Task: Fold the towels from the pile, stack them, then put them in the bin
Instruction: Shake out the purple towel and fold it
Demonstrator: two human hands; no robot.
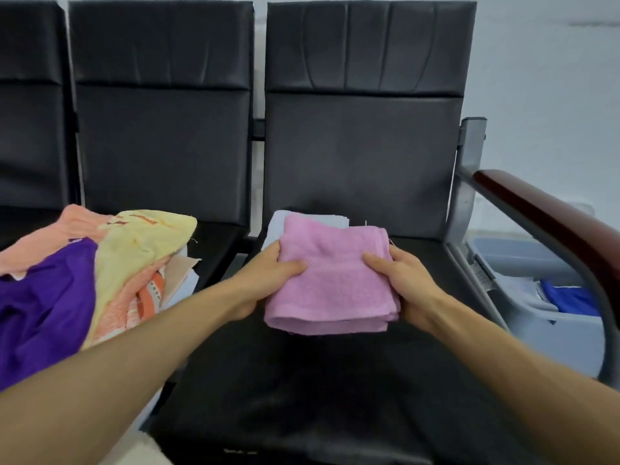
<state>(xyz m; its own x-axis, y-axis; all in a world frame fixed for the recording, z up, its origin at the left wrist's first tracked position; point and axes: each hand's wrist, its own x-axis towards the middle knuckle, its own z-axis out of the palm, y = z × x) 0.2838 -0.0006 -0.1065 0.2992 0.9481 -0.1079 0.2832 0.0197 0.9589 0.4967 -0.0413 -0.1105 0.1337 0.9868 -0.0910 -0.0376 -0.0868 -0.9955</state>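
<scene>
A folded pink towel (332,280) is held above the black seat (302,380) of the right-hand chair. My left hand (268,273) grips its left edge and my right hand (402,280) grips its right edge, thumbs on top. Behind it, a folded pale blue towel (322,221) lies on the same seat, mostly hidden by the pink one. The unfolded pile (100,273) sits on the middle chair to the left: yellow, peach, purple and orange-patterned cloths. A grey bin (536,290) stands on the floor right of the chair, with blue cloth inside.
Black padded chair backs (362,129) rise directly behind the seats. A dark red armrest (553,226) on a grey metal frame curves between the right seat and the bin. A pale wall is behind everything.
</scene>
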